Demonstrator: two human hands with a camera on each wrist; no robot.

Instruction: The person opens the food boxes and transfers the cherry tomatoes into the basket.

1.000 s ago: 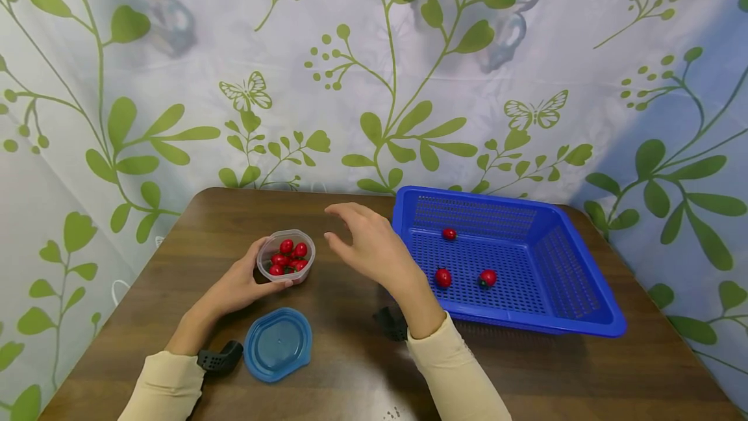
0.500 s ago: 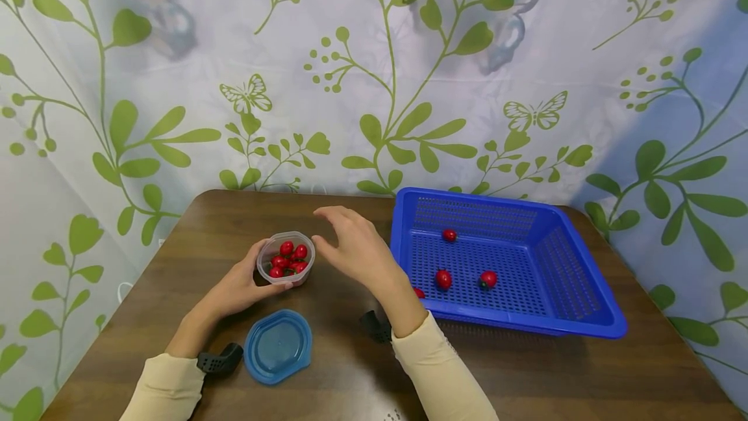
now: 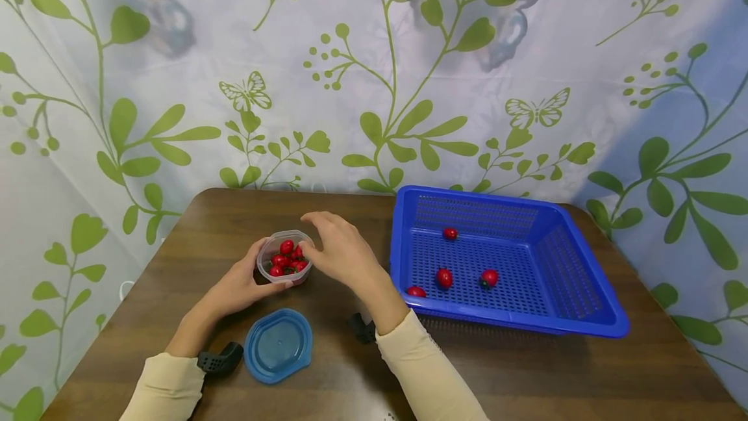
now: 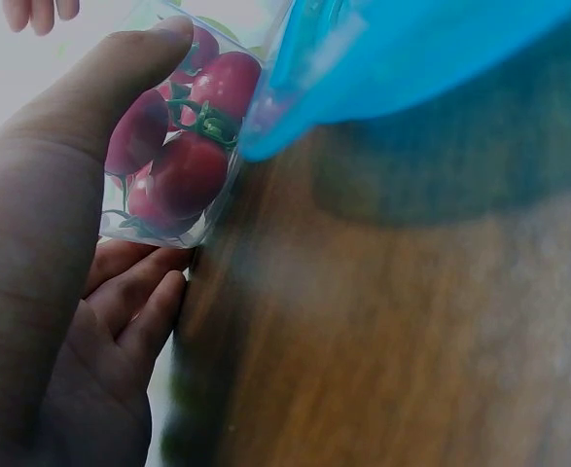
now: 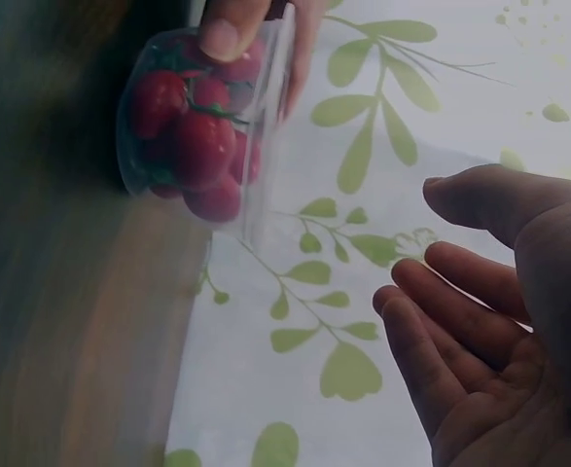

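My left hand (image 3: 242, 284) grips a small clear tub (image 3: 286, 257) of glossy red cherry tomatoes (image 3: 287, 258), just left of the blue basket (image 3: 584, 317). My right hand (image 3: 341, 252) hovers over its rim, fingers loose, holding nothing.

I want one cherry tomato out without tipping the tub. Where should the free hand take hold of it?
Pinch a top cherry tomato by its round sides, coming straight down through the open mouth of the clear tub. The left hand grips the tub's wall, and the right hand is already above the rim.
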